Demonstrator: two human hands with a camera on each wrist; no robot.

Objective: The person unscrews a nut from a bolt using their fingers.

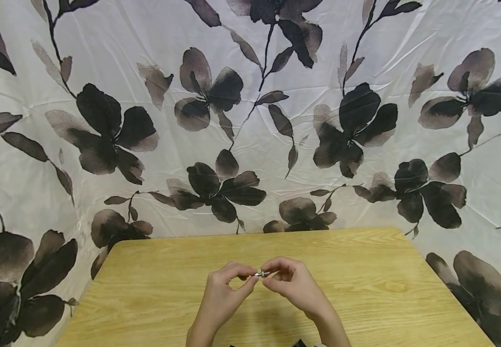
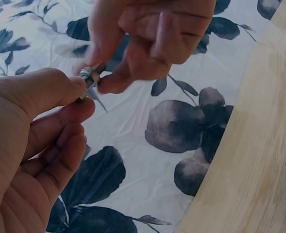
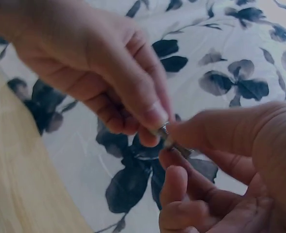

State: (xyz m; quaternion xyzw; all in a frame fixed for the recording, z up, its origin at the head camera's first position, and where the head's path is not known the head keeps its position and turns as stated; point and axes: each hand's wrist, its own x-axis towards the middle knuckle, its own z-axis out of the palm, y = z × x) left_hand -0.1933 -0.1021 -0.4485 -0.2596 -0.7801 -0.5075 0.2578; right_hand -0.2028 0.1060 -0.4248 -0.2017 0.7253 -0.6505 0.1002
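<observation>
A small silver metal bolt (image 1: pixel 262 274), with what looks like a nut or collar around its middle, is held between the two hands above the table. My left hand (image 1: pixel 226 289) pinches one end of it between thumb and forefinger. From the other side, my right hand (image 1: pixel 295 284) has its thumb and forefinger around the opposite end. In the left wrist view the bolt (image 2: pixel 88 77) shows a ridged part beside the left thumb. Fingertips cover much of the bolt (image 3: pixel 165 132) in the right wrist view, and the right hand (image 3: pixel 220 160) is slightly blurred.
A light wood-grain table (image 1: pixel 155 289) with rounded far corners lies below the hands. White cloth (image 1: pixel 250 130) printed with dark flowers hangs behind it and along both sides.
</observation>
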